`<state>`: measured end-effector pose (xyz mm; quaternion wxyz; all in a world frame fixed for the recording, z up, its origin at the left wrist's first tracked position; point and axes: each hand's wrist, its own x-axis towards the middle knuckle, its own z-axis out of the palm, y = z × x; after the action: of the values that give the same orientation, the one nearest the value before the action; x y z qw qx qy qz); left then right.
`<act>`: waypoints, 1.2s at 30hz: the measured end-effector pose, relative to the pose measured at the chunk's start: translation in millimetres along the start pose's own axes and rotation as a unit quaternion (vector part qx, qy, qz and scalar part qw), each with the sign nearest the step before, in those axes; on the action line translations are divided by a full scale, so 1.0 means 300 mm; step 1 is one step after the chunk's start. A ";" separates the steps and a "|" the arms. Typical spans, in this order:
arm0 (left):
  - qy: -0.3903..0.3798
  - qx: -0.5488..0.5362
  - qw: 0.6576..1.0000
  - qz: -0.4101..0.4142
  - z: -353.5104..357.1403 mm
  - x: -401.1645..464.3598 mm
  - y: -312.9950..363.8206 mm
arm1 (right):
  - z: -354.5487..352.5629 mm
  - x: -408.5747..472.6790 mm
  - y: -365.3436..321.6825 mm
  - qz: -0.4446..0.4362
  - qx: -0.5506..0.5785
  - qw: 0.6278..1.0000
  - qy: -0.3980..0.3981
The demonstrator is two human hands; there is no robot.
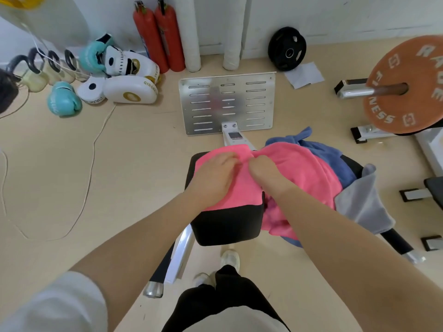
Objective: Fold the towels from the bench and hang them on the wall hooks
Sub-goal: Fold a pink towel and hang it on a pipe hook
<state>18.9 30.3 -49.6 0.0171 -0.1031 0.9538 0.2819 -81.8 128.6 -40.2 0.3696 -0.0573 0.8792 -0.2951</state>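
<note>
The pink towel (294,164) lies rumpled over the black padded bench (227,224), its left part spread flat on the pad, the rest heaped to the right and spilling over the edge. The left hand (213,178) presses on the flat part, fingers nearly straight. Just beside it the right hand (266,173) has its fingers curled into a ridge of the cloth, apparently pinching it. Further right lie a blue towel (321,152) and a grey towel (364,200). The cloth looks light, soft and limp; corners or hems seem best to take hold of
</note>
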 end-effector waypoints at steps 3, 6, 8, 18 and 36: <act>-0.174 0.087 0.980 -0.039 0.062 0.042 -0.037 | 0.001 -0.010 0.041 -0.035 0.053 0.998 0.000; -0.217 0.098 0.963 -0.124 0.057 0.076 -0.071 | -0.014 -0.035 0.083 -0.058 0.041 0.997 -0.030; -0.225 0.020 0.956 -0.187 0.031 0.092 -0.087 | -0.031 -0.048 0.104 -0.072 0.006 0.997 -0.025; -0.067 -0.012 0.998 -0.007 0.017 0.064 -0.091 | 0.002 -0.060 0.114 -0.087 -0.023 0.996 -0.010; -0.035 -0.067 0.997 -0.007 -0.595 -0.342 -0.614 | 0.443 -0.287 -0.573 -0.220 0.047 0.957 -0.184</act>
<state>162.0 -198.2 11.4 0.0454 -0.1002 0.9307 0.3487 51.1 -48.0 35.8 0.4529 -0.2850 0.7470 -0.3946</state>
